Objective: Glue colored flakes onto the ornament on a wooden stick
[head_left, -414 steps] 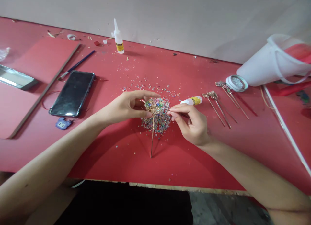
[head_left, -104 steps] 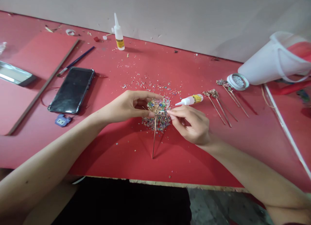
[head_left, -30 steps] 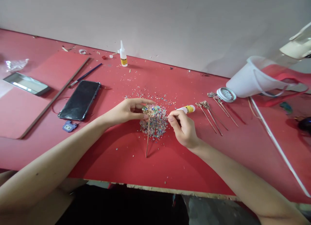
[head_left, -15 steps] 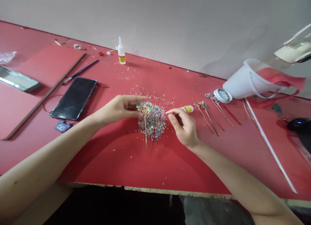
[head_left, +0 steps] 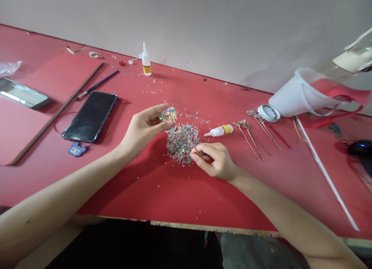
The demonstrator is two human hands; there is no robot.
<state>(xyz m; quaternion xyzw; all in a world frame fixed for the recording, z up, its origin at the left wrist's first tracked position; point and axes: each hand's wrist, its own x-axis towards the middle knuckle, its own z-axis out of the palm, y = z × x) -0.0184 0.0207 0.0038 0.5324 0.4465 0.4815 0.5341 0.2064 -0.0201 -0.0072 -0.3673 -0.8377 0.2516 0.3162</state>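
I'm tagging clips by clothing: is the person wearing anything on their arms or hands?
No. The left forearm and right forearm are bare, with no sleeve in view. The left hand and right hand carry no gloves, rings, watch or bracelet.

You see the red table [head_left: 180, 195] softly lit from its left, faint shadows, glare on the metal tray [head_left: 24, 95], stretched, blurry corners.

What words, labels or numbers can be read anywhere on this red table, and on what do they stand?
None can be read.
Upright glue bottle: yellow label, print too small to read.
Lying glue bottle: yellow label, print blurred.
Phone: screen dark, no text.
Hairpin between left hand and right hand: no lettering shows.
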